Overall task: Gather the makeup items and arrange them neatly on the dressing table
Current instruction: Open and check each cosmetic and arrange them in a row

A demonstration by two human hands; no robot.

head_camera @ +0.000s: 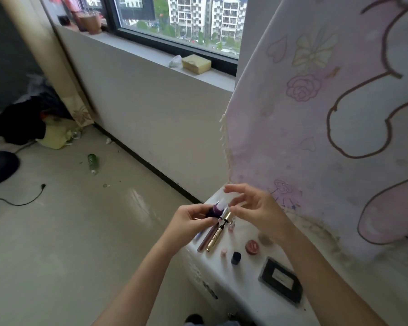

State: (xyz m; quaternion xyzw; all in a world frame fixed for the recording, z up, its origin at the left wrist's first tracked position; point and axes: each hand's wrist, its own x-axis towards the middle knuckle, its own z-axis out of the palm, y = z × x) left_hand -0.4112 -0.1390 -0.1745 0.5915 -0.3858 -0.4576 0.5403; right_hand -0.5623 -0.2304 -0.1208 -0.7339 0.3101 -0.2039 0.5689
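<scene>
On the floor at far left lies a heap of dark clothes [17, 123] with a pale yellow bag [54, 137] beside it, and a black cable [21, 201] trails nearer the camera. A green bottle [92, 162] lies on its side further right on the floor. Up on the window sill [151, 55] sit a crumpled bit of plastic [176, 61] and a tan block [196, 63], just beside each other.

At centre, the left grip [186, 222] pinches a small purple bottle [213, 209] between thumb and fingers, holding it tilted over the left end of the white desk [245, 288]. The right grip [257, 210] hovers just beside the bottle's pale cap, fingers spread and loose, holding nothing.

Below the hands, a mauve gloss tube [206, 238] and a gold mascara tube [216, 236] lie side by side on the desk, with a tiny pink bottle [232, 223] upright to their right. Nearer the camera stand a small pink stick [223, 252] and a dark blue cap-shaped item [236, 257], then a round red pot [252, 246]. A black flat compact [280, 281] lies further right. A pink patterned curtain [327, 114] hangs behind the desk.
</scene>
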